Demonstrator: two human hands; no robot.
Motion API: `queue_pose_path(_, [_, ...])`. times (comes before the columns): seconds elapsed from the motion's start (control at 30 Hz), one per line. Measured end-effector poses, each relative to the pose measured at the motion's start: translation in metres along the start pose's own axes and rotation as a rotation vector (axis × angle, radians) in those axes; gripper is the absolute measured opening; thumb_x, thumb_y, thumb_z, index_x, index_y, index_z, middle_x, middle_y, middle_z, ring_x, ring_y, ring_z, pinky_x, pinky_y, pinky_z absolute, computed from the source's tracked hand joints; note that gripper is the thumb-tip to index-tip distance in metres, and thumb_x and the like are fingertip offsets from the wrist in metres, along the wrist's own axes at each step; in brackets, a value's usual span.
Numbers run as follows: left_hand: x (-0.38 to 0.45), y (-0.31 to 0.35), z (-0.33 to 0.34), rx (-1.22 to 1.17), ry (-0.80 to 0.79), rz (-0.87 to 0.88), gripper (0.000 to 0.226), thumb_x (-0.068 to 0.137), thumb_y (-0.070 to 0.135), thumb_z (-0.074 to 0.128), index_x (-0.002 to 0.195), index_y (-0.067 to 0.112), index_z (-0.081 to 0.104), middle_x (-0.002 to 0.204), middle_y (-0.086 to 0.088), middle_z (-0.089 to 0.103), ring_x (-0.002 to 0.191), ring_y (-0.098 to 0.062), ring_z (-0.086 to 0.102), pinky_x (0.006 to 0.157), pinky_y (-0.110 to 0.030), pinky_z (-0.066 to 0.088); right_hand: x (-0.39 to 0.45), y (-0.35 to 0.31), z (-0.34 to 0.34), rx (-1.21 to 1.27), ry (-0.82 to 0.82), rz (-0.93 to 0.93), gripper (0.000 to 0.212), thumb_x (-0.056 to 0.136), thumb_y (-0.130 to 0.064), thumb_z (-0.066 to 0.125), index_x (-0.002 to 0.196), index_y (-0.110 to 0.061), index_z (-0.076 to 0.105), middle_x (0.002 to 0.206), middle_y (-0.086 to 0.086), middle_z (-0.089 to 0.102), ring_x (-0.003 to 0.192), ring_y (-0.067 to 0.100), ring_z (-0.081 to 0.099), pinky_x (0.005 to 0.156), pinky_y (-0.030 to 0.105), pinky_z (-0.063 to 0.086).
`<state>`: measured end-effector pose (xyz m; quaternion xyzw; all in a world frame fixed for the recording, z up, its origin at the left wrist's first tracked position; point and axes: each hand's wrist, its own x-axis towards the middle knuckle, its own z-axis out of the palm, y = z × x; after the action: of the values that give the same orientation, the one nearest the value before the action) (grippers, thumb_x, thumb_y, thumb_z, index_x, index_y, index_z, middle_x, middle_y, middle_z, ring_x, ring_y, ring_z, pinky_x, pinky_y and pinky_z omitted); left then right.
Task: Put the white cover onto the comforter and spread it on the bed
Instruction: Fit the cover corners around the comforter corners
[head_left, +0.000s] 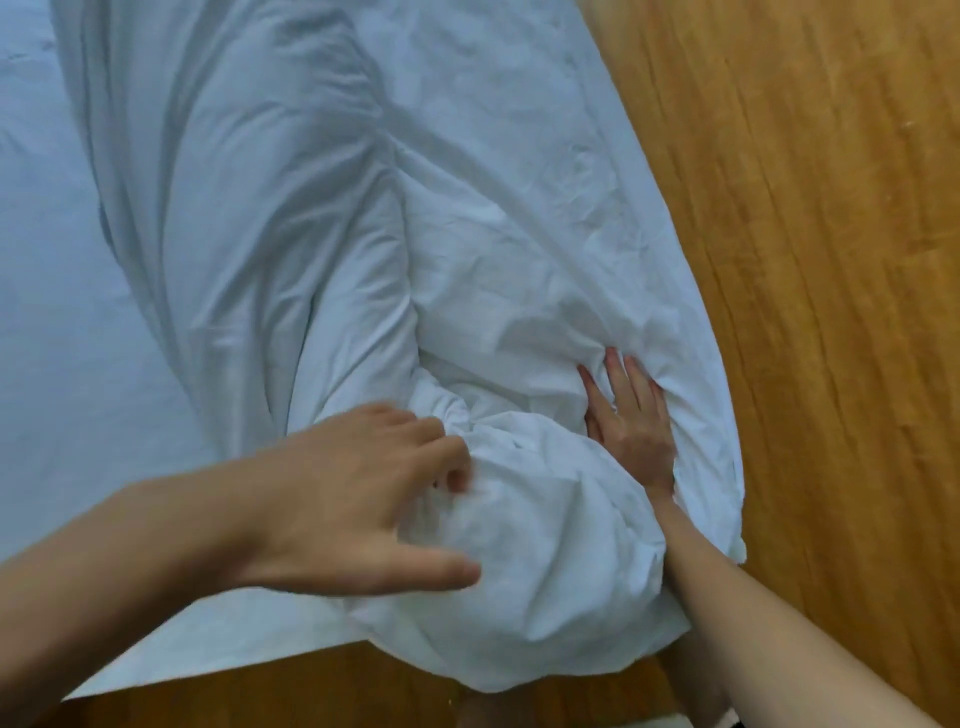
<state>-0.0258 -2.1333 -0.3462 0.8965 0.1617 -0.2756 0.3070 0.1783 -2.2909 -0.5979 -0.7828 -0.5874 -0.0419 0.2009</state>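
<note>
Our left hand (358, 493) is on the bunched near end of the white cover (519, 291); its grip is half-curled and blurred, so we can't tell if it holds cloth. Our right hand (631, 415) presses flat, fingers straight, into a fold. The cover lies rumpled on the bed (47, 260), beside the wood floor (831, 208).

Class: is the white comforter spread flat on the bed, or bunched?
Bunched: the comforter lies in a thick, creased roll, its near end overhanging the bed.

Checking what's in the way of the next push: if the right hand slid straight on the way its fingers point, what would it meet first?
The right hand points into a raised fold of the white cover, probably with comforter beneath.
</note>
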Motion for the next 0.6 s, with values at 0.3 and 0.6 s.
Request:
queue_pose_path(0.3, [0.094, -0.023, 0.035, 0.33, -0.206, -0.097, 0.089, 0.078, 0.081, -0.001, 0.077, 0.019, 0.063, 0.09, 0.001, 0.066, 0.09, -0.022, 0.059, 0.084, -0.033, 0.043, -0.002, 0.001, 0.004, -0.02, 0.008, -0.01, 0.038, 0.095, -0.018, 0.055, 0.133, -0.014, 0.058, 0.14, 0.018, 0.051, 0.13, 0.036, 0.046, 0.108, 0.041, 0.034])
queue_pose_path(0.6, [0.072, -0.005, 0.051, 0.294, 0.145, -0.182, 0.078, 0.087, 0.07, 0.008, 0.057, 0.015, 0.054, 0.055, -0.005, 0.046, 0.057, -0.029, 0.05, 0.062, -0.032, 0.041, -0.003, 0.004, 0.005, 0.001, 0.013, -0.018, 0.037, 0.096, -0.017, 0.052, 0.133, -0.014, 0.056, 0.139, 0.018, 0.052, 0.129, 0.036, 0.047, 0.106, 0.043, 0.038])
